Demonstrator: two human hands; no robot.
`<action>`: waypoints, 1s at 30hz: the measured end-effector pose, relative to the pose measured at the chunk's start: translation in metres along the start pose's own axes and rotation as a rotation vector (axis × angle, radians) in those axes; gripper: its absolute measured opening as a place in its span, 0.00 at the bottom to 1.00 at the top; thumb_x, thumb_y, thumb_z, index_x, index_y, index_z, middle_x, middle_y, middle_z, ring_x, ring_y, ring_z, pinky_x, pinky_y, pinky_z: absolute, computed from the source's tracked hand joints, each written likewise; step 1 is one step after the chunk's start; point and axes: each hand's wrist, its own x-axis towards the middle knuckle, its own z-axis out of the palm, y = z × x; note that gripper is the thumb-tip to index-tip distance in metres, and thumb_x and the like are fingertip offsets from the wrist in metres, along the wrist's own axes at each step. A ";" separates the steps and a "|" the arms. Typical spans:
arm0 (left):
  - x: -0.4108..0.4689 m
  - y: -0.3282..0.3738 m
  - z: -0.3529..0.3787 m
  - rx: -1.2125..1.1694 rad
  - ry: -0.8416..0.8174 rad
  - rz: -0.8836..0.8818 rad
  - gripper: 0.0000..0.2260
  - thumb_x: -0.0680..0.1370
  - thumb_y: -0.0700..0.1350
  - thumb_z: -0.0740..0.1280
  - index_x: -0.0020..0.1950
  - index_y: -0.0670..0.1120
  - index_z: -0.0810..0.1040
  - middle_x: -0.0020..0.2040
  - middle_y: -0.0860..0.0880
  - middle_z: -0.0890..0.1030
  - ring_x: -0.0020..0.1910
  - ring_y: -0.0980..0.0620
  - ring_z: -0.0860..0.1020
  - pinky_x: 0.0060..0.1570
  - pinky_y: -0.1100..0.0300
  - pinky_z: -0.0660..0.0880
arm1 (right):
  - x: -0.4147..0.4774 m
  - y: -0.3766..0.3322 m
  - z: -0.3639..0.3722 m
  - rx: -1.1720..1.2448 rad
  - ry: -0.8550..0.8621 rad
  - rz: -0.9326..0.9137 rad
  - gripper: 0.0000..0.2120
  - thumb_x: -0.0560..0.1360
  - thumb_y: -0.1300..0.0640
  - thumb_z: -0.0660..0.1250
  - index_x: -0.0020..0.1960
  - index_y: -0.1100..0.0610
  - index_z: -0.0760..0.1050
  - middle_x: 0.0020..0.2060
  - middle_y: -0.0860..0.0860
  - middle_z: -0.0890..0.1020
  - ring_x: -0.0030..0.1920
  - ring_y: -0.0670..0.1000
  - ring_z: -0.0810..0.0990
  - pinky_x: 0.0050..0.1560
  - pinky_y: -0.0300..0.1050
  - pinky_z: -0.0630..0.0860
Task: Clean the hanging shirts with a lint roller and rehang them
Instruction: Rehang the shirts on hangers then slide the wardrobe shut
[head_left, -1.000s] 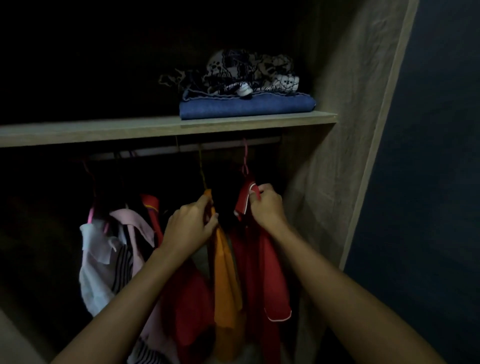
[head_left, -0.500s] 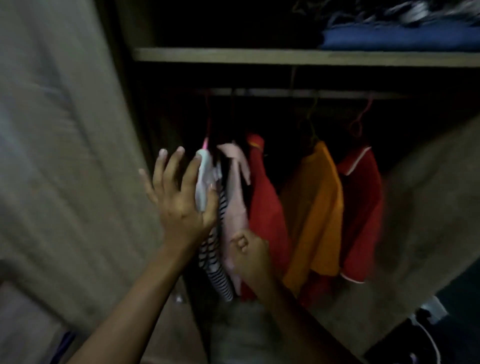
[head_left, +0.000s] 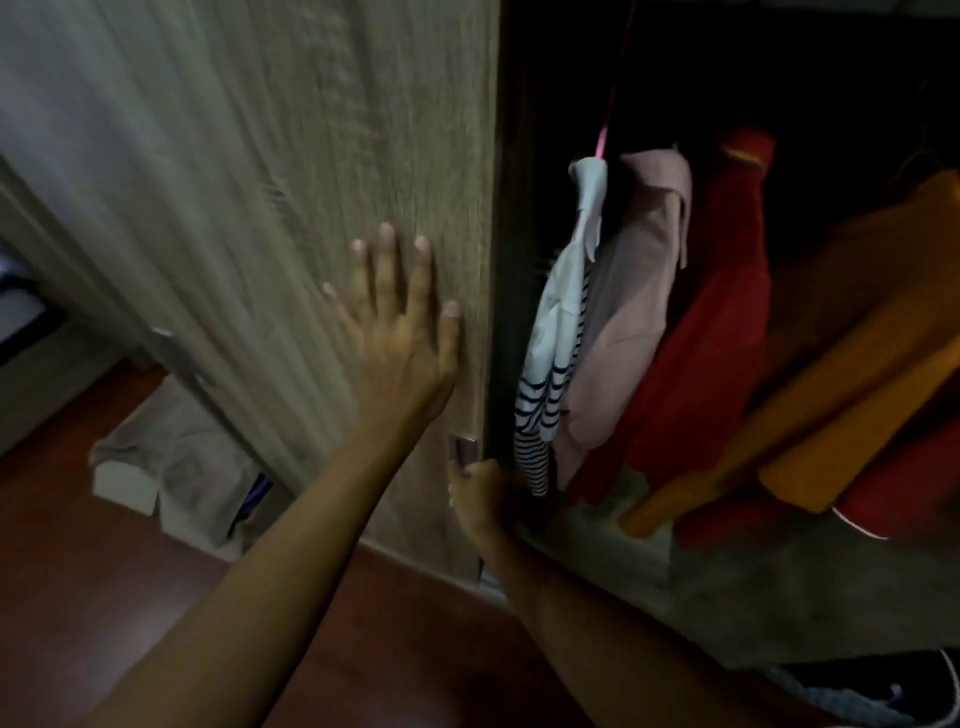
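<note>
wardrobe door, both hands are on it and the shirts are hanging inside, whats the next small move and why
Probably slide the wardrobe door to the right to shut it. The left hand lies flat and open on the panel, the right hand grips the metal handle at its edge, and the shirts hang on the rail with neither hand on them.

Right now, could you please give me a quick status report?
Left hand flat on wardrobe door, open. Right hand gripping door handle. Shirts hanging inside. No lint roller visible.
</note>
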 end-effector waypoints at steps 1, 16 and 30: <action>-0.001 -0.001 0.005 0.000 -0.017 0.016 0.28 0.83 0.53 0.57 0.80 0.47 0.52 0.79 0.39 0.56 0.79 0.36 0.52 0.71 0.29 0.47 | 0.003 -0.004 -0.003 -0.016 -0.016 0.020 0.26 0.72 0.37 0.56 0.46 0.58 0.81 0.39 0.53 0.84 0.42 0.55 0.83 0.46 0.49 0.80; -0.009 0.034 0.022 -0.053 -0.009 0.177 0.29 0.84 0.55 0.53 0.80 0.54 0.40 0.81 0.47 0.43 0.77 0.31 0.52 0.72 0.30 0.48 | 0.013 0.020 -0.013 -0.057 0.139 0.032 0.24 0.69 0.38 0.56 0.33 0.56 0.79 0.28 0.50 0.78 0.36 0.56 0.83 0.38 0.45 0.76; -0.036 0.122 0.043 -0.138 0.030 0.430 0.27 0.82 0.55 0.64 0.78 0.53 0.58 0.81 0.51 0.42 0.80 0.45 0.44 0.72 0.30 0.53 | -0.022 0.120 -0.117 0.094 0.341 0.240 0.20 0.77 0.45 0.64 0.35 0.58 0.79 0.33 0.56 0.83 0.36 0.56 0.83 0.40 0.51 0.80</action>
